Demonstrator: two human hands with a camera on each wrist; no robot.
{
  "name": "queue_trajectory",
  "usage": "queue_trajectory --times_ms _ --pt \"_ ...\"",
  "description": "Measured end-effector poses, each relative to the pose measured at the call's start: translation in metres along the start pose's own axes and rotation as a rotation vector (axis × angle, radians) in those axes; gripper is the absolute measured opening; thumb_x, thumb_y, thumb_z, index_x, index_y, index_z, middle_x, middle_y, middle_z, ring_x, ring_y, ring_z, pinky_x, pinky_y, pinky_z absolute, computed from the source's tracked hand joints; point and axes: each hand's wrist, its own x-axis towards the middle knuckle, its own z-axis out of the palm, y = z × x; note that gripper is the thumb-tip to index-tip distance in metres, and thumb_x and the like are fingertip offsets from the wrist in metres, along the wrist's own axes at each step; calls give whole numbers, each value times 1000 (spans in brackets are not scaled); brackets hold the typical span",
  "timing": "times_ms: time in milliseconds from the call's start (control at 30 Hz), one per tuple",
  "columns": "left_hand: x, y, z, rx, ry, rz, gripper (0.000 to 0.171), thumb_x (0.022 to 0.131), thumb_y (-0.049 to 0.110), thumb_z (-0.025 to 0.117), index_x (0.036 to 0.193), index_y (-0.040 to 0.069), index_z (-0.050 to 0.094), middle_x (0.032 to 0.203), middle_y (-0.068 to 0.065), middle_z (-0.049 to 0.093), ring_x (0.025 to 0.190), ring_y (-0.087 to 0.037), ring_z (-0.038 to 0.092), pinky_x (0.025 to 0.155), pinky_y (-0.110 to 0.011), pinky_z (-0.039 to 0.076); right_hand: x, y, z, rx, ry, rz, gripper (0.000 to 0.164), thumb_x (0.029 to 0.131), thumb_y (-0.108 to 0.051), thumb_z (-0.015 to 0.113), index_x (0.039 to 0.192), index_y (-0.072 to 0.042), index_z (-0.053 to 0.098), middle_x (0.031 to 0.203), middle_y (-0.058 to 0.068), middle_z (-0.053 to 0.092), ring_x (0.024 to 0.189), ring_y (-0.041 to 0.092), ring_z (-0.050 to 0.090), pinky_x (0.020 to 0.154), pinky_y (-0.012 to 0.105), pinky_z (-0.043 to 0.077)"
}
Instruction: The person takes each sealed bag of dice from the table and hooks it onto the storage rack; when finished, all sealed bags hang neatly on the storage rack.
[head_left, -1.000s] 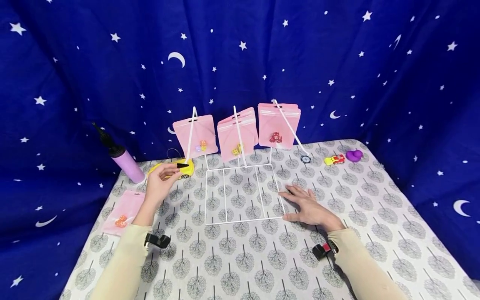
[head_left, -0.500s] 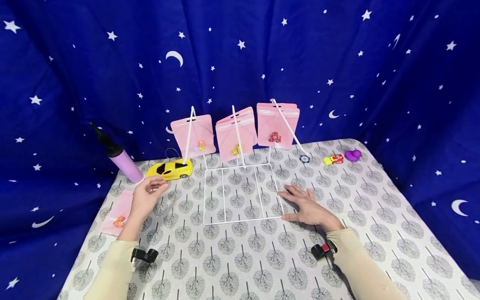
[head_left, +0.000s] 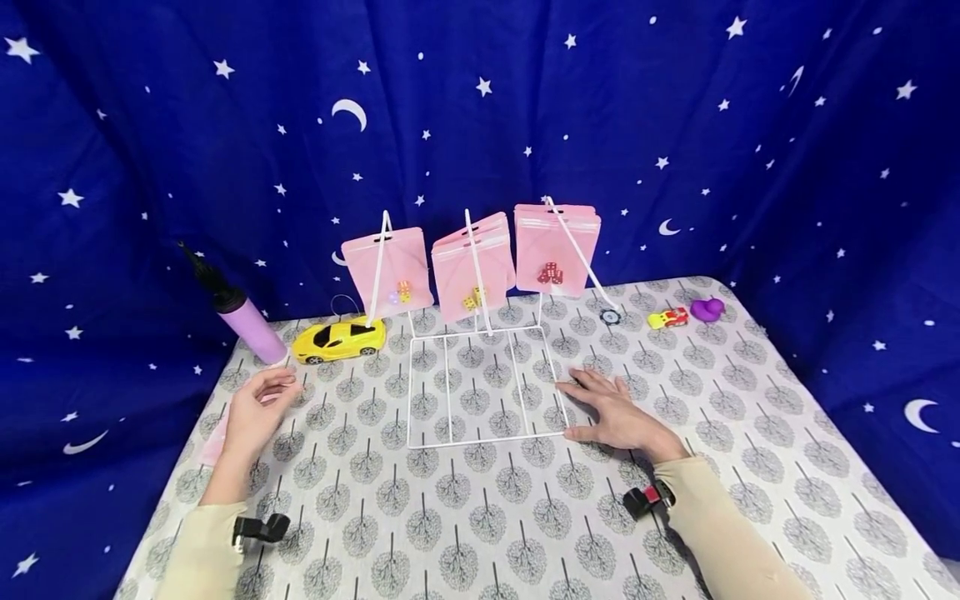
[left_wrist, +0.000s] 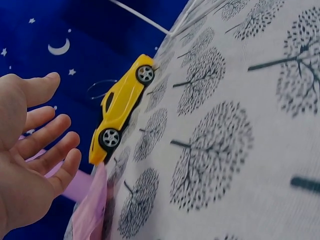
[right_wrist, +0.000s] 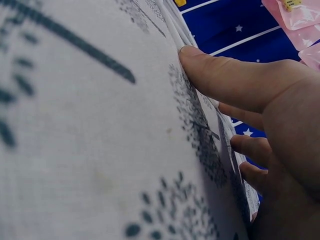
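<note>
My left hand (head_left: pixel 258 412) hovers over a pink zip bag (head_left: pixel 213 442) on the left of the table and covers most of it. In the left wrist view its fingers are loosely bent with nothing between them, and the bag (left_wrist: pixel 92 210) shows just beyond. My right hand (head_left: pixel 618 417) rests with spread fingers at the right side of a white wire rack (head_left: pixel 487 442). Pink bags with dice hang from the rack's three hooks: one bag (head_left: pixel 386 262) at left, a tilted pair (head_left: pixel 457 275) in the middle, others (head_left: pixel 536 242) at right.
A yellow toy car (head_left: pixel 341 340) and a purple hand pump (head_left: pixel 255 329) stand at the back left. Toward the back right lie a small dark ring-shaped piece (head_left: pixel 611 317), a red and yellow toy car (head_left: pixel 667 318) and a purple rubber duck (head_left: pixel 707 310). A starry blue curtain hangs behind.
My left hand has moved from beside the yellow car, left and toward me, to above the pink bag lying on the table. The right hand has stayed at the rack.
</note>
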Motion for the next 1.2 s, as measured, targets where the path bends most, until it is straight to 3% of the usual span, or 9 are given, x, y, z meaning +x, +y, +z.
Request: queue_trajectory --times_ms 167,300,400,533,633,967,1200 --pt "-6 -1 -11 50 6 -33 42 90 20 71 123 -4 60 106 -8 68 90 5 58 81 -4 47 1 0 1 -5 3 -1 81 80 -51 72 149 -21 42 160 19 20 147 45 12 112 73 -4" --pt "-11 -3 -18 115 18 -60 42 91 23 70 124 -2 61 115 -15 65 92 7 55 82 -2 44 1 0 0 -3 8 -5 80 80 -51 73 148 -20 42 160 20 20 147 45 13 112 73 -4" --pt "-14 -5 -23 158 36 -97 41 91 21 69 124 -2 61 122 -19 62 98 -4 57 84 -4 44 2 -1 -1 3 12 -10 80 80 -50 74 148 -20 43 160 20 21 147 45 13 111 74 -4" --pt "-18 -8 -28 208 58 -169 44 92 25 68 127 1 60 128 -20 60 111 -26 58 90 -14 45 2 0 -1 3 9 -9 81 80 -50 74 148 -19 43 160 20 21 147 45 13 111 74 -4" --pt "-21 -11 -31 230 79 -218 46 91 28 69 128 2 59 131 -21 59 116 -32 56 92 -22 42 1 0 0 -2 5 -7 81 80 -50 73 148 -20 42 160 20 21 147 45 13 111 74 -4" --pt "-23 -22 -35 280 77 -252 53 89 32 70 130 1 58 132 -26 57 120 -37 54 100 -43 39 0 1 1 -4 -8 8 82 80 -54 71 149 -22 40 161 19 19 147 44 11 111 73 -4" --pt "-22 -27 -36 257 61 -283 58 90 30 70 136 0 53 135 -25 55 123 -36 54 107 -47 39 0 0 1 3 -7 9 82 80 -53 72 149 -21 40 161 19 19 147 44 11 112 73 -5"
